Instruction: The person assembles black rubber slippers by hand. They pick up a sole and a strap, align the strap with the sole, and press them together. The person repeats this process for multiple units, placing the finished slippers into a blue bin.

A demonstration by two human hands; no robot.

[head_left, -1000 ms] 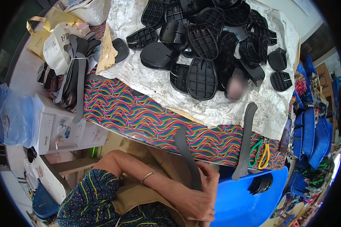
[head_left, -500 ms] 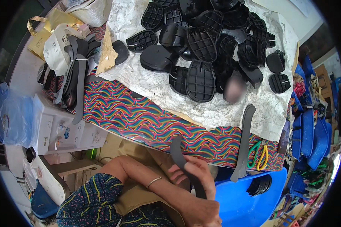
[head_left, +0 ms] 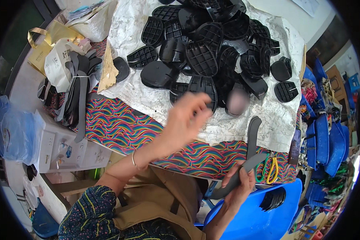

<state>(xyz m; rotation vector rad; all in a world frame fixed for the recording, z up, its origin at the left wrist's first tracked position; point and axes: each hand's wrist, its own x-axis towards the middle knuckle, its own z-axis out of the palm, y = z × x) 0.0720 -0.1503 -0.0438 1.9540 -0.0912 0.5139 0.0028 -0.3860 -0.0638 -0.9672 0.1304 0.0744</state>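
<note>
My left hand (head_left: 188,118), blurred by motion, is raised over the near edge of a pile of black shoe heels (head_left: 202,58). Its fingers are bent and apart, and I see nothing held in them. Just beyond its fingertips is a black heel with a gridded underside (head_left: 202,83). At the table's front edge, my right hand (head_left: 241,185) grips a curved dark grey strip (head_left: 250,163), thumb on top. Another dark grey strip (head_left: 253,134) lies on the table behind it, its near end hidden by the held one.
A white sheet (head_left: 148,108) under the heels covers part of the patterned tablecloth (head_left: 116,128). Scissors with green and yellow handles (head_left: 273,170) lie at the right. Below stands a blue tub (head_left: 244,216) holding several black pieces (head_left: 273,199). A tied strip bundle (head_left: 79,80) lies left.
My left hand has moved up from beside the right hand to the heel pile. My right hand, holding the strip, has moved up and right to the table's edge.
</note>
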